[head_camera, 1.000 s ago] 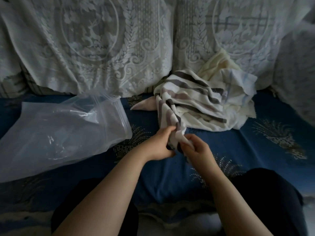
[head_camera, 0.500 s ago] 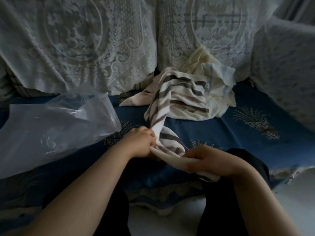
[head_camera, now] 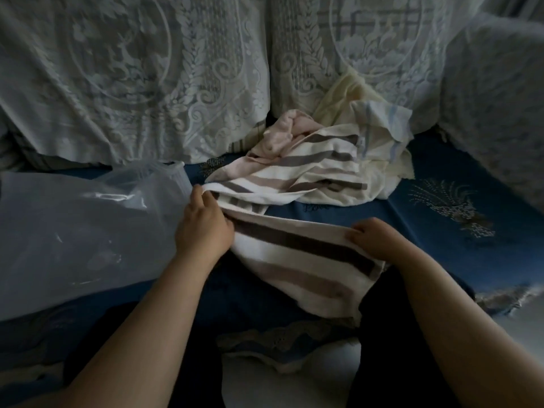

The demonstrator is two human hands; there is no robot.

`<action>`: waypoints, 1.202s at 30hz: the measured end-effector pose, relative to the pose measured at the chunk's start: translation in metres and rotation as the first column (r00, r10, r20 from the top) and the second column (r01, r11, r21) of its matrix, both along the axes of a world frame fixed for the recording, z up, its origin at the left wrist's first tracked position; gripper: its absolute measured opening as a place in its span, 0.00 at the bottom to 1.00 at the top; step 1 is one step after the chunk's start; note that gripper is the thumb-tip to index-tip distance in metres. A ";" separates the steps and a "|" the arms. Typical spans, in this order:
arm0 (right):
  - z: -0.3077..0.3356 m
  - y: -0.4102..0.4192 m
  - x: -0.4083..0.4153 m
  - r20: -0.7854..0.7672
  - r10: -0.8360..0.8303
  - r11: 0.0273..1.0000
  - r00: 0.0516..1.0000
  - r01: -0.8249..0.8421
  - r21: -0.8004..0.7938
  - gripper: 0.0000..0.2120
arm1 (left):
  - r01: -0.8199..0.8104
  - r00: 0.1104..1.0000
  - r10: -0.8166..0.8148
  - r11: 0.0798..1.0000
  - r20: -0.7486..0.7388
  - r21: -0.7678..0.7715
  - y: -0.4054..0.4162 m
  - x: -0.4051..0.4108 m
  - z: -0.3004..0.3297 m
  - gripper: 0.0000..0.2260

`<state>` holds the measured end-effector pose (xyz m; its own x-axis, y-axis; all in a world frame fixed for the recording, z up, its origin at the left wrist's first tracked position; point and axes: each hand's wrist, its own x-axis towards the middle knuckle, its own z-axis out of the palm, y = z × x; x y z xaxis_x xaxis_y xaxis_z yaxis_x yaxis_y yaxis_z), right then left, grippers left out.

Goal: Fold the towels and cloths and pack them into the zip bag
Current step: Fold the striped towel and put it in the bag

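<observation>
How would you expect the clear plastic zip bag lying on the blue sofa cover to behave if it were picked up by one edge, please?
The clear plastic zip bag would probably flop and sag, since its thin film already lies creased and billowed. It looks empty, so likely very light. Its glossy highlights suggest a slippery surface, so a firm grip near the zip edge seems wise.

A sofa fills the scene. Its seat wears a dark blue cover [head_camera: 459, 237] embroidered with pale sprig motifs, one to the right and fainter ones at the far edge. The near edge of this cover ends in a scalloped lace trim [head_camera: 282, 337]. White lace throws [head_camera: 141, 83] with wreath and leaf patterns hang over the back cushions at the far side, and another drapes the right armrest [head_camera: 497, 107]. A pale floor [head_camera: 288, 387] shows below the seat. The light is dim.
</observation>
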<state>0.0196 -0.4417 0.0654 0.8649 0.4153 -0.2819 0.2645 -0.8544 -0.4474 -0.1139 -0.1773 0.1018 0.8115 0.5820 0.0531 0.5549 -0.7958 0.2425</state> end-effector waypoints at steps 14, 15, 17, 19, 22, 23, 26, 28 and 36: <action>-0.064 0.084 0.104 0.329 0.299 0.954 0.896 -0.280 -0.106 0.17 | 0.071 0.924 -0.066 0.997 0.377 -0.002 0.031 0.048 -0.009 0.15; -0.067 0.088 0.106 0.326 0.309 0.951 0.893 -0.292 -0.100 0.17 | 0.061 0.926 -0.054 0.998 0.374 -0.007 0.032 0.049 -0.009 0.17; -0.071 0.097 0.109 0.341 0.327 0.945 0.881 -0.316 -0.087 0.17 | 0.023 0.924 -0.020 1.000 0.382 -0.003 0.034 0.049 -0.008 0.20; -0.071 0.105 0.108 0.408 0.329 0.943 0.852 -0.316 -0.100 0.17 | -0.003 0.901 0.000 1.000 0.433 0.006 0.034 0.048 -0.007 0.22; -0.065 0.109 0.106 0.461 0.280 0.960 0.842 -0.255 -0.116 0.18 | -0.037 0.810 0.024 0.999 0.586 0.010 0.031 0.045 -0.004 0.22; -0.063 0.109 0.105 0.454 0.247 0.969 0.856 -0.226 -0.101 0.19 | -0.021 0.766 0.015 1.000 0.642 0.001 0.029 0.044 -0.003 0.22; -0.053 0.104 0.101 0.473 0.197 0.980 0.859 -0.167 -0.106 0.18 | 0.063 0.623 -0.070 0.997 0.779 0.039 0.023 0.043 0.001 0.22; -0.041 0.100 0.095 0.527 0.193 0.978 0.828 -0.121 -0.167 0.17 | 0.081 0.551 -0.091 0.995 0.829 0.055 0.021 0.041 0.002 0.22; -0.006 0.042 0.074 0.636 -0.057 0.984 0.769 0.150 -0.093 0.21 | 0.208 0.513 0.009 0.969 0.858 -0.135 0.027 0.047 0.009 0.20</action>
